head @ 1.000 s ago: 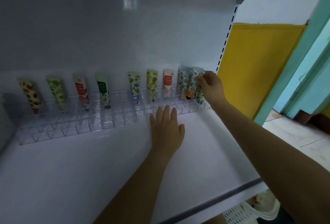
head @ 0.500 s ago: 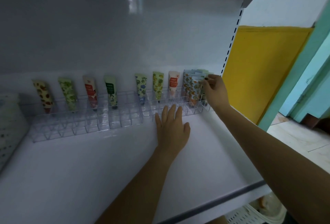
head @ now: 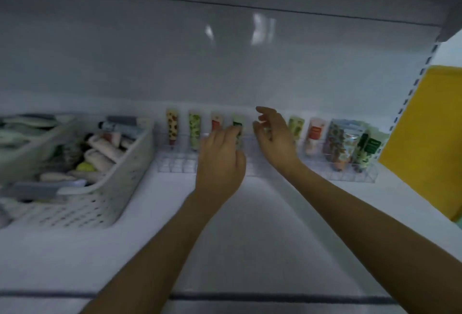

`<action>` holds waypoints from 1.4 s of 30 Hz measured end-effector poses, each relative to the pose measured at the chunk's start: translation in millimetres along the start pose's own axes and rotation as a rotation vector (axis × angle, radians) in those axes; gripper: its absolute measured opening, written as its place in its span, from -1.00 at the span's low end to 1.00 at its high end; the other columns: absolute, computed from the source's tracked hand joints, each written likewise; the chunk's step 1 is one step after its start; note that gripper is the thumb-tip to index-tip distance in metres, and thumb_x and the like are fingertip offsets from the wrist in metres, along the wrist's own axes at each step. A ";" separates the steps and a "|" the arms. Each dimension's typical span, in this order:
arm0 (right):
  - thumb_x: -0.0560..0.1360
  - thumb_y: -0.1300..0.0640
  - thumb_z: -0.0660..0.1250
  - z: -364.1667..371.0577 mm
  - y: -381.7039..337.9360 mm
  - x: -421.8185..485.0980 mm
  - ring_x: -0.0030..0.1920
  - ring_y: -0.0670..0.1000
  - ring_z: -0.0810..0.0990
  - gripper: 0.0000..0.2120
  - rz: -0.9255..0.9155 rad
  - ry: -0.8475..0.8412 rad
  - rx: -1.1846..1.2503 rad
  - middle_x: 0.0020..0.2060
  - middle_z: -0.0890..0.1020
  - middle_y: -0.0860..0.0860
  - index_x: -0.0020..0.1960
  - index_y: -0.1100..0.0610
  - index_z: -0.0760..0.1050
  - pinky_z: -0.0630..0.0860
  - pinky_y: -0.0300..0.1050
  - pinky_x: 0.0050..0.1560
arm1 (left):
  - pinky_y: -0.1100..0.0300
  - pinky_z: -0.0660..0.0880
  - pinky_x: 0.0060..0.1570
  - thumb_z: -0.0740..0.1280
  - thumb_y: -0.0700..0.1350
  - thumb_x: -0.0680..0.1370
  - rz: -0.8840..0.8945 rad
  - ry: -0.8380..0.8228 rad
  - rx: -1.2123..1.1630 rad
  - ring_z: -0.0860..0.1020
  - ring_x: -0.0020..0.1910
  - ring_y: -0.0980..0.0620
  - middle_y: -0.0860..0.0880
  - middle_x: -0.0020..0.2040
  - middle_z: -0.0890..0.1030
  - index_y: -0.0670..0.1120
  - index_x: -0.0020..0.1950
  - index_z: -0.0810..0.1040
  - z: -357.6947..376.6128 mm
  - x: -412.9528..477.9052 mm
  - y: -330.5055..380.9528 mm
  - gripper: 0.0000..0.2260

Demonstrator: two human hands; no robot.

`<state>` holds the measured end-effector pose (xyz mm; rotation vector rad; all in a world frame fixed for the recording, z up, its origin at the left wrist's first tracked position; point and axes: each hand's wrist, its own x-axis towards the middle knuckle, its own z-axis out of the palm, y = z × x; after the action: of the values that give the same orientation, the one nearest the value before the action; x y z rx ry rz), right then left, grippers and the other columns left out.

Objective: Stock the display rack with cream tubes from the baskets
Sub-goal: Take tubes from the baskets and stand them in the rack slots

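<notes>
Whole frame is pretty motion-blurred, so take the fine details loosely. The clear display rack (head: pixel 175 163) runs along the back edge of the white shelf (head: pixel 250 238), and cream tubes (head: pixel 172 126) stand upright in its back row. From the left there's a spotted one, a leafy green one (head: pixel 194 128) and a white one with a red label (head: pixel 216 123). Next comes a dark-green-labelled tube (head: pixel 238 126), half hidden behind fingers.

The left hand (head: pixel 220 161) is up in front of the rack, back toward the camera, fingertips right at that green-labelled tube. It might be pinching it, but honestly I can't tell through the blur. The right hand (head: pixel 275 138) is just beside it with fingers loosely spread and nothing in them, and it covers whatever sits in that stretch of rack.

Past it there are two more single tubes, then a tight bunch of tubes (head: pixel 345 143) crammed at the rack's right end.

At the shelf's left side sits a white perforated basket (head: pixel 125 183) piled with loose tubes. A second basket (head: pixel 37 148) beside it is cut off by the frame edge. A yellow panel (head: pixel 425 126) shows past the shelf's right edge.
</notes>
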<state>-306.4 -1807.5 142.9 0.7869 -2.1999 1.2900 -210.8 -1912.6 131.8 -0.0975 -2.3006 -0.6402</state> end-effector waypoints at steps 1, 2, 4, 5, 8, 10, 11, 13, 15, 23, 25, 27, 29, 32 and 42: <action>0.57 0.21 0.19 18.8 -13.5 0.8 0.02 -0.05 0.46 -0.70 -0.022 -0.030 0.048 0.10 0.49 0.13 0.30 0.16 0.41 0.39 -0.28 -0.01 | 0.01 0.43 0.03 0.17 -0.30 0.40 -0.015 0.023 0.028 0.53 -0.04 -0.18 -0.25 -0.07 0.60 -0.30 0.09 0.53 -20.3 0.2 -10.3 -0.70; 0.56 0.21 0.20 37.3 -27.9 0.8 0.01 -0.03 0.48 -0.71 -0.041 -0.065 0.100 0.08 0.49 0.13 0.28 0.16 0.42 0.42 -0.27 0.00 | 0.08 0.36 0.00 0.21 -0.34 0.38 -0.033 0.055 0.073 0.52 -0.07 -0.18 -0.27 -0.10 0.59 -0.32 0.05 0.54 -40.2 -0.2 -20.7 -0.73; 0.57 0.21 0.20 71.8 -55.0 -1.8 0.00 0.01 0.50 -0.71 -0.076 -0.159 0.173 0.04 0.49 0.11 0.27 0.17 0.43 0.46 -0.17 0.04 | 0.12 0.28 -0.02 0.22 -0.35 0.39 -0.049 0.063 0.168 0.55 -0.06 -0.25 -0.31 -0.08 0.59 -0.34 0.06 0.53 -79.3 -5.0 -40.3 -0.73; 0.56 0.21 0.19 87.4 -66.9 -3.6 0.00 0.00 0.50 -0.71 -0.098 -0.209 0.191 0.05 0.50 0.12 0.27 0.18 0.43 0.44 -0.18 0.05 | 0.12 0.28 0.03 0.20 -0.33 0.42 -0.059 0.051 0.195 0.54 -0.01 -0.29 -0.32 -0.02 0.58 -0.34 0.11 0.52 -98.1 -8.1 -49.3 -0.71; 0.56 0.21 0.20 123.4 -99.4 -5.3 0.02 0.00 0.50 -0.72 -0.155 -0.359 0.243 0.08 0.52 0.16 0.26 0.19 0.44 0.40 -0.23 0.07 | 0.18 0.27 0.19 0.20 -0.30 0.52 -0.184 0.039 0.257 0.45 0.23 -0.19 -0.22 0.25 0.49 -0.24 0.30 0.43 -149.3 -17.5 -74.1 -0.66; 0.56 0.20 0.22 143.8 -117.2 -2.0 0.07 0.08 0.52 -0.73 -0.217 -0.443 0.255 0.07 0.54 0.19 0.24 0.21 0.45 0.41 -0.18 0.07 | 0.26 0.24 0.16 0.21 -0.29 0.55 -0.270 -0.002 0.277 0.40 0.29 -0.14 -0.18 0.32 0.44 -0.20 0.34 0.39 -178.9 -22.9 -88.2 -0.65; 0.55 0.19 0.23 153.3 -124.5 1.0 0.10 0.09 0.52 -0.73 -0.240 -0.484 0.251 0.08 0.54 0.18 0.24 0.21 0.45 0.39 -0.21 0.04 | 0.26 0.25 0.14 0.21 -0.27 0.55 -0.312 -0.027 0.296 0.40 0.30 -0.12 -0.16 0.33 0.44 -0.18 0.35 0.38 -191.5 -26.2 -93.4 -0.65; 0.55 0.14 0.25 169.2 -137.7 7.0 0.12 0.05 0.52 -0.69 -0.212 -0.582 0.224 0.10 0.55 0.11 0.28 0.17 0.42 0.37 -0.25 -0.01 | 0.25 0.29 0.11 0.20 -0.26 0.57 -0.385 -0.074 0.339 0.41 0.29 -0.08 -0.13 0.34 0.44 -0.14 0.36 0.38 -210.7 -33.3 -103.5 -0.65; 0.53 0.05 0.29 180.5 -146.1 13.4 0.08 0.02 0.51 -0.58 -0.159 -0.692 0.142 0.04 0.51 0.02 0.35 0.10 0.35 0.40 -0.14 0.05 | 0.26 0.30 0.11 0.20 -0.27 0.56 -0.424 -0.113 0.372 0.41 0.29 -0.06 -0.11 0.34 0.45 -0.13 0.34 0.40 -220.9 -38.2 -114.7 -0.66; 0.39 0.03 0.45 192.9 -165.8 25.6 0.24 0.09 0.46 -0.38 -0.143 -1.039 -0.272 0.27 0.48 0.06 0.39 0.08 0.33 0.38 0.00 0.29 | 0.15 0.39 0.13 0.32 -0.18 0.52 -0.586 -0.197 0.423 0.47 0.20 -0.12 -0.17 0.28 0.47 -0.15 0.37 0.35 -208.4 -21.7 -156.7 -0.57; 0.37 0.00 0.45 195.2 -164.5 26.9 0.22 0.09 0.47 -0.38 -0.142 -1.050 -0.300 0.26 0.48 0.06 0.37 0.07 0.34 0.39 0.01 0.28 | 0.13 0.40 0.08 0.33 -0.13 0.51 -0.567 -0.180 0.521 0.48 0.16 -0.15 -0.18 0.20 0.51 -0.16 0.27 0.45 -200.4 -18.7 -162.9 -0.66; 0.36 -0.03 0.45 195.8 -164.3 28.8 0.19 0.09 0.48 -0.40 -0.153 -1.047 -0.337 0.24 0.50 0.05 0.34 0.08 0.37 0.42 -0.01 0.25 | 0.12 0.40 -0.02 0.29 -0.13 0.53 -0.553 -0.143 0.574 0.50 0.09 -0.18 -0.20 0.11 0.55 -0.19 0.13 0.51 -196.6 -16.9 -165.1 -0.78; 0.37 -0.05 0.44 195.5 -164.9 30.2 0.17 0.08 0.48 -0.43 -0.160 -1.046 -0.374 0.22 0.51 0.05 0.32 0.10 0.41 0.43 -0.04 0.22 | 0.07 0.45 -0.01 0.27 -0.13 0.54 -0.566 -0.124 0.568 0.52 0.08 -0.19 -0.20 0.08 0.57 -0.18 0.11 0.52 -195.4 -15.3 -166.3 -0.80; 0.39 -0.01 0.41 194.3 -162.6 28.0 0.12 0.06 0.52 -0.54 -0.132 -1.031 -0.281 0.16 0.55 0.03 0.25 0.09 0.46 0.44 -0.02 0.21 | -0.01 0.49 0.02 0.22 -0.13 0.56 -0.583 -0.074 0.547 0.52 0.09 -0.20 -0.19 0.11 0.58 -0.15 0.19 0.49 -195.9 -15.7 -167.1 -0.76; 0.52 0.24 0.26 153.5 -156.8 25.5 -0.29 -0.09 0.66 -0.84 0.481 -0.593 0.916 -0.24 0.68 -0.03 0.09 0.14 0.47 0.59 -0.20 -0.31 | 0.26 0.45 -0.12 0.30 -0.17 0.54 -0.643 0.458 -0.082 0.55 -0.06 0.02 -0.05 -0.05 0.57 -0.22 0.13 0.49 -208.7 -16.4 -152.1 -0.80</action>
<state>-234.6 -2011.5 187.5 1.0942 -2.2440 2.6870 -103.8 -2142.4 183.6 0.7054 -1.8376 -0.9579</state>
